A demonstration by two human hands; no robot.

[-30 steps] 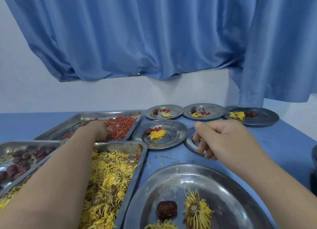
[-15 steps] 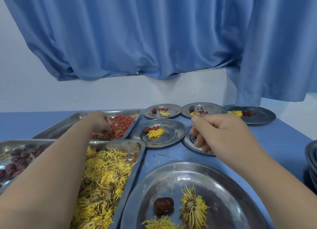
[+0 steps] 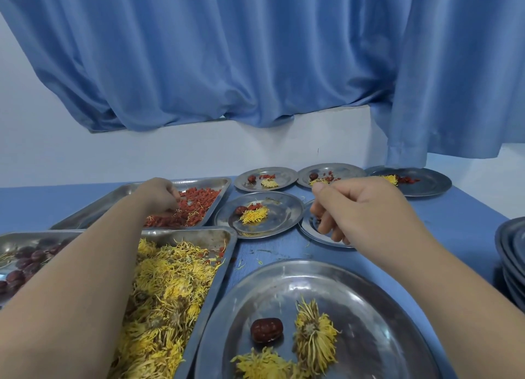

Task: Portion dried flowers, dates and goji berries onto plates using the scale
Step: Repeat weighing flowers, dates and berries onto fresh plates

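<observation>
While portioning is under way, status reads as follows (clock directions taken on the tabletop as seen from the head camera, 12 o'clock toward the curtain).

Left hand [image 3: 159,192]: at 11 o'clock, fingers bunched down into the goji berries [image 3: 196,205] in the far tray [image 3: 93,208]; whether berries are already pinched cannot be told.

Right hand [image 3: 360,208]: at 1 o'clock, curled loosely with the thumb on top, above a small plate [image 3: 312,231]; anything held is hidden, so its contents cannot be told.

Plate under right hand: mostly covered; a dark speck shows at its rim, fill state unreadable.

Completed portions: three far plates at 12 to 1 o'clock, namely left plate [image 3: 284,180], middle plate [image 3: 349,170] and right plate [image 3: 431,184], each carry yellow flower and red berries; a date is visible on the first two only. One centre plate [image 3: 284,211] at 12 o'clock carries date, berries and flower together.

Near plate [image 3: 369,316]: at 6 o'clock, carrying one date [image 3: 266,330] and flower heads [image 3: 312,333], no goji berries; judged incomplete.

Stock remaining: flower tray [image 3: 170,287] at 8 o'clock well filled; date tray [image 3: 20,259] at 9 o'clock partly filled; berry tray roughly half covered.

Spare plates [image 3: 511,256]: stacked at 3 o'clock, unused, so further portions are judged outstanding.

Scale: not in view.

Overall progress: judged midway; four plates appear portioned, at least two in work.
</observation>
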